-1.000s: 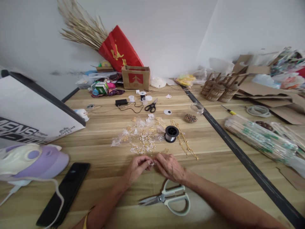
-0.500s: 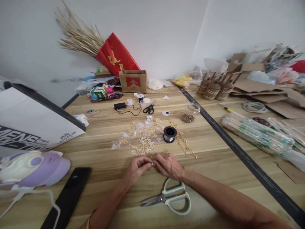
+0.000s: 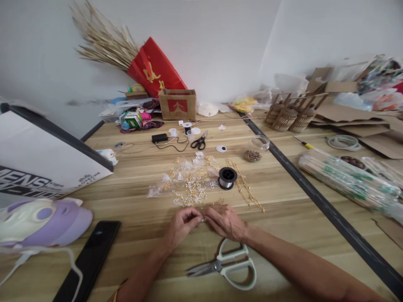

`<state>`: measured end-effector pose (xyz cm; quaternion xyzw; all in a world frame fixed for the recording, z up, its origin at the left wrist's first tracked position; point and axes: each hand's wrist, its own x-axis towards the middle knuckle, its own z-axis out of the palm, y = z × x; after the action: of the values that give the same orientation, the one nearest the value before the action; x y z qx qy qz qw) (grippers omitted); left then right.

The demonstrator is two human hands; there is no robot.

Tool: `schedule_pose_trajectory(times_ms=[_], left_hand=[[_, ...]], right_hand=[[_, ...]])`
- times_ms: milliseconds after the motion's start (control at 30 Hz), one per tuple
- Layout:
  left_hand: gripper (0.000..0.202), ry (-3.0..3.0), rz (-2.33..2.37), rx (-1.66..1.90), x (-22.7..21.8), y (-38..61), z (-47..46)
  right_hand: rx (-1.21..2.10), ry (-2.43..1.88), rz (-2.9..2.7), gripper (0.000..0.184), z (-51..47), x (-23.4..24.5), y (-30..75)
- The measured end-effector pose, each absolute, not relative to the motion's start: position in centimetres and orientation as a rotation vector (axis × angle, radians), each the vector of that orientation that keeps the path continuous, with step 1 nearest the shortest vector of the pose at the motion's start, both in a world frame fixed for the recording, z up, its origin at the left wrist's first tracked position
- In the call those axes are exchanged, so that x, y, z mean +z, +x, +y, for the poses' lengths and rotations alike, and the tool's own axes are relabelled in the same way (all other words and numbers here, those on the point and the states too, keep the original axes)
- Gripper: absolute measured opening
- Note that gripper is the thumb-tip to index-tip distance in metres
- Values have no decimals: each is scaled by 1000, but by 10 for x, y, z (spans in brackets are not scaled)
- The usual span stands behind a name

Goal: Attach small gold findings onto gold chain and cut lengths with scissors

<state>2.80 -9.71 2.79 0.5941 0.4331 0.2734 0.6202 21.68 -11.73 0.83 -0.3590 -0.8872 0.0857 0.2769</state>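
Note:
My left hand (image 3: pixel 181 224) and my right hand (image 3: pixel 227 222) meet fingertip to fingertip on the wooden table (image 3: pixel 283 197), both pinched on a tiny shiny piece (image 3: pixel 203 218) too small to name. Just beyond them lies a scatter of small gold and clear beads and findings (image 3: pixel 189 184) on plastic bags. A black spool of silver wire (image 3: pixel 227 177) stands to the right of the scatter, beside a gold chain (image 3: pixel 247 191). Pale green-handled scissors (image 3: pixel 228 264) lie shut under my right wrist.
A black phone (image 3: pixel 90 260) and a lilac and white mask-like object (image 3: pixel 40 220) lie at the near left, a white bag (image 3: pixel 40 159) behind them. Small black scissors (image 3: pixel 199 141), a bead jar (image 3: pixel 252 155), a red bag (image 3: pixel 155 69) and cardboard clutter (image 3: pixel 346 113) sit farther back.
Both hands stay pinched together at the same spot. Only the head camera has shifted slightly.

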Motion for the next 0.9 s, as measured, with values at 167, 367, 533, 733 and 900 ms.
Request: schedule_pose_trajectory(times_ms=[167,367,533,733,900], left_hand=[[18,1384,1008,605,27,28,-98],[17,1427,997,587,24,28,-98],[15,1512,1016,578,22,27,-100],[17,1540,987,574,22,26,-100],[18,1500,979,575,23,27,-99]], right_hand=[[220,-944,-2392,14,-117,6,219],[217,-941,-2395,15,-117,4,220],[141,-921,-2432,17,-119,9,218],[89,-946,-2457,15,-123,13,216],[99,-966,-2422,17,-123,15,215]])
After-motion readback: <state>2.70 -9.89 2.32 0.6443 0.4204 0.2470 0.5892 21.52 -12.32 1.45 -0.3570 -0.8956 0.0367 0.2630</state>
